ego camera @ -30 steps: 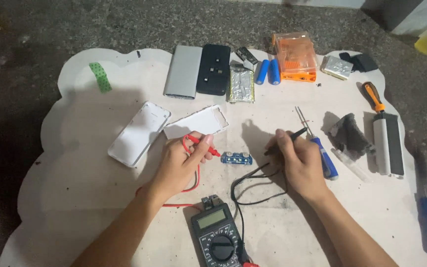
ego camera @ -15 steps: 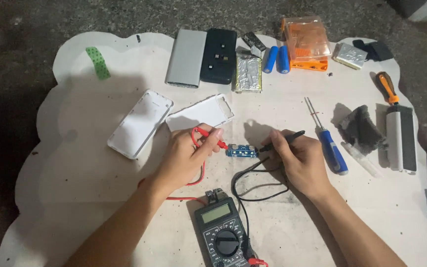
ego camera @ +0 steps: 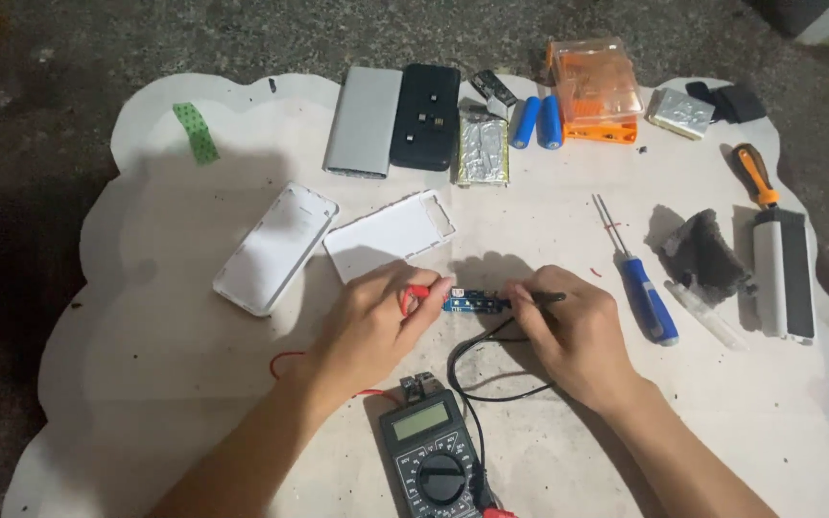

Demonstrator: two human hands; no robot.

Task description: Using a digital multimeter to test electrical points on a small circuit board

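Probes meet the board (ego camera: pixel 477 303): my left hand (ego camera: pixel 376 321) pinches the red probe (ego camera: pixel 417 292), right hand (ego camera: pixel 573 331) the black probe (ego camera: pixel 541 298), meter (ego camera: pixel 431 451) wired, reading illegible.

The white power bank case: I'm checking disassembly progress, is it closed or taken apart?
Taken apart: the white back shell and the white frame piece lie separately on the mat.
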